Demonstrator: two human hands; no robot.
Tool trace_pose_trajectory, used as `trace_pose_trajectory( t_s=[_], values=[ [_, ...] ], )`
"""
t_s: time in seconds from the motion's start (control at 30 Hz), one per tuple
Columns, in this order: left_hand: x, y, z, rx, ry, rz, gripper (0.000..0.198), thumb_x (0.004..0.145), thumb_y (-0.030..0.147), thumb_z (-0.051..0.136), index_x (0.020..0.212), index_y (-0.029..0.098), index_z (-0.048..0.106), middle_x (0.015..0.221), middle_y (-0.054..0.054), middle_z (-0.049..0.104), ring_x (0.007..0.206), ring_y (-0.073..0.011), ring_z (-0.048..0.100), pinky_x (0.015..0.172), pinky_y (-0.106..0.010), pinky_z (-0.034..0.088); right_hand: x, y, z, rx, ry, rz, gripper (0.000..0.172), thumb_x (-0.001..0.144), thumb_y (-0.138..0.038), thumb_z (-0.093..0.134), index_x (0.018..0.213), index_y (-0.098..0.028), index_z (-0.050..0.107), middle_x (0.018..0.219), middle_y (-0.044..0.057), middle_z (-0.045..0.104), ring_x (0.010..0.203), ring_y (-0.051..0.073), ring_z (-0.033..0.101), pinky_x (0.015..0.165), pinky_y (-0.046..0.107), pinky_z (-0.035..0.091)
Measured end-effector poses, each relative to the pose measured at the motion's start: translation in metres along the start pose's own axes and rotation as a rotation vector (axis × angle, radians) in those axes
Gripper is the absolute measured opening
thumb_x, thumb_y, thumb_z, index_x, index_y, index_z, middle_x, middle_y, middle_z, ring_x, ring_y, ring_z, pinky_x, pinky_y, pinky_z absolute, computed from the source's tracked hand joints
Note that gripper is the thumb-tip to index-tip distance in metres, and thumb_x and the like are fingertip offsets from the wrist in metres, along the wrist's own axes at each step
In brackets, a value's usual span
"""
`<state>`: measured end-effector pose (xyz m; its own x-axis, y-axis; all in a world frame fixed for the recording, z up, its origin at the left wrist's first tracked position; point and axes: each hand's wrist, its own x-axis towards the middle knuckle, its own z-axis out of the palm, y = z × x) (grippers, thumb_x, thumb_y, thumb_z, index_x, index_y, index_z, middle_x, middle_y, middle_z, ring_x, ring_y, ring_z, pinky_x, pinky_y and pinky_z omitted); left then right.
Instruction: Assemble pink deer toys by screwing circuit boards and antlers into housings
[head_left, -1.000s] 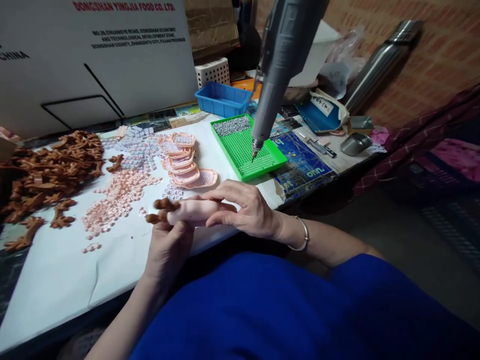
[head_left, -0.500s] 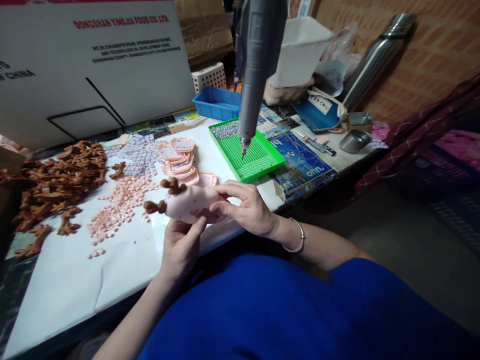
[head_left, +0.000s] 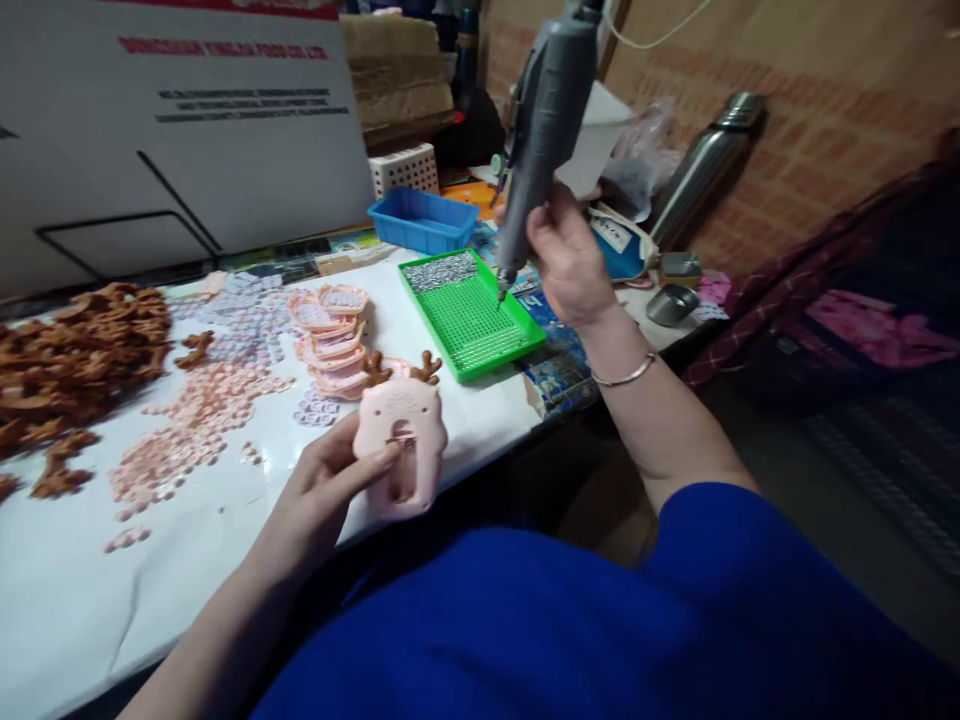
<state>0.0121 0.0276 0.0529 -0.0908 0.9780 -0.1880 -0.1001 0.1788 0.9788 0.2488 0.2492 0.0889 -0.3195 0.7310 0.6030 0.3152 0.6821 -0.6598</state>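
My left hand (head_left: 326,485) grips a pink plastic deer-shaped case (head_left: 401,440) with brown antlers, held upright over the table's front edge. My right hand (head_left: 570,260) is wrapped round a grey hanging electric screwdriver (head_left: 536,140). The driver's tip hovers over the green screw tray (head_left: 469,315), which holds small silver screws at its far end.
A white table (head_left: 75,590) carries a stack of pink case halves (head_left: 330,335), scattered pink and pale button pieces (head_left: 187,420), and a heap of brown antler parts (head_left: 67,350). Behind stand a blue bin (head_left: 420,220), a white cardboard box (head_left: 187,130) and a steel flask (head_left: 701,170).
My right hand left the pink case and rose to grasp the hanging screwdriver. The left hand turned the case upright, face toward me.
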Motion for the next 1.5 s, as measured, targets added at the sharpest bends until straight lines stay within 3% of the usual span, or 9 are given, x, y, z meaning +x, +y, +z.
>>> trace_pose_trajectory(
  t_s=[0.1,0.2,0.3,0.47,0.67,0.8,1.13,1.33,1.5],
  values=[
    [0.002,-0.013,0.003,-0.266,-0.034,-0.203,0.047,0.057,0.053,0.090,0.088,0.020,0.076,0.077,-0.008,0.074,0.063,-0.0224,0.067,0.059,-0.032,0.056,0.003,-0.012,0.003,0.289,-0.034,0.081,0.050,0.088,-0.059,0.061,0.124,-0.028,0.044,0.115,0.005,0.067,0.094,0.017,0.071,0.085,0.031,0.059],
    [0.006,-0.021,0.015,-0.345,-0.090,-0.332,0.048,0.058,0.054,0.089,0.088,0.018,0.076,0.080,-0.010,0.075,0.063,-0.0233,0.069,0.056,-0.032,0.057,-0.001,-0.026,0.009,0.466,-0.110,0.038,0.054,0.073,-0.060,0.075,0.105,-0.025,0.048,0.085,-0.003,0.062,0.068,0.011,0.062,0.065,0.027,0.056],
    [0.014,-0.020,0.033,-0.350,-0.080,-0.339,0.049,0.056,0.050,0.090,0.088,0.016,0.075,0.078,-0.010,0.075,0.061,-0.0221,0.068,0.055,-0.030,0.057,-0.003,-0.031,0.022,0.478,-0.150,0.060,0.047,0.078,-0.057,0.071,0.105,-0.024,0.051,0.067,-0.008,0.055,0.061,0.008,0.055,0.064,0.025,0.053],
    [0.030,-0.016,0.053,-0.287,0.003,-0.292,0.056,0.054,0.050,0.091,0.092,0.014,0.072,0.080,-0.010,0.076,0.064,-0.0231,0.070,0.058,-0.031,0.058,0.000,-0.019,0.057,0.435,-0.037,0.226,0.043,0.087,-0.052,0.072,0.111,-0.025,0.049,0.061,-0.013,0.043,0.049,0.002,0.043,0.048,0.019,0.043],
    [0.032,-0.022,0.059,-0.245,0.093,-0.231,0.055,0.061,0.045,0.089,0.103,0.015,0.068,0.083,-0.006,0.076,0.071,-0.0227,0.072,0.062,-0.028,0.058,-0.007,-0.019,0.072,0.316,-0.060,0.329,0.046,0.097,-0.059,0.055,0.122,-0.022,0.046,0.072,-0.007,0.049,0.062,0.007,0.051,0.062,0.023,0.051],
    [0.030,-0.025,0.059,-0.249,0.109,-0.220,0.049,0.066,0.043,0.088,0.101,0.016,0.068,0.086,-0.005,0.075,0.069,-0.0187,0.070,0.057,-0.023,0.053,-0.010,-0.023,0.072,0.395,-0.008,0.337,0.048,0.095,-0.067,0.052,0.115,-0.024,0.047,0.069,-0.008,0.045,0.057,0.007,0.046,0.058,0.025,0.052],
    [0.034,-0.019,0.060,-0.242,0.122,-0.230,0.057,0.058,0.043,0.090,0.101,0.016,0.064,0.083,-0.003,0.074,0.067,-0.0186,0.069,0.057,-0.025,0.053,-0.003,-0.009,0.075,0.327,-0.082,0.270,0.044,0.095,-0.053,0.063,0.122,-0.024,0.043,0.068,-0.009,0.046,0.059,0.005,0.048,0.056,0.022,0.048],
    [0.036,-0.014,0.063,-0.285,0.121,-0.236,0.063,0.055,0.043,0.089,0.105,0.017,0.061,0.082,-0.002,0.073,0.069,-0.0212,0.070,0.062,-0.030,0.056,-0.010,-0.061,0.057,0.516,0.085,0.143,0.030,0.098,-0.050,0.057,0.111,-0.024,0.050,0.064,-0.008,0.042,0.049,0.009,0.045,0.052,0.027,0.047],
    [0.038,-0.014,0.063,-0.316,0.122,-0.214,0.059,0.056,0.040,0.088,0.103,0.017,0.061,0.087,-0.003,0.073,0.073,-0.0201,0.070,0.067,-0.029,0.056,-0.038,-0.097,0.048,0.594,0.009,0.052,0.026,0.094,-0.039,0.058,0.117,-0.030,0.048,0.063,-0.008,0.047,0.053,0.013,0.054,0.055,0.027,0.050]
  ],
)
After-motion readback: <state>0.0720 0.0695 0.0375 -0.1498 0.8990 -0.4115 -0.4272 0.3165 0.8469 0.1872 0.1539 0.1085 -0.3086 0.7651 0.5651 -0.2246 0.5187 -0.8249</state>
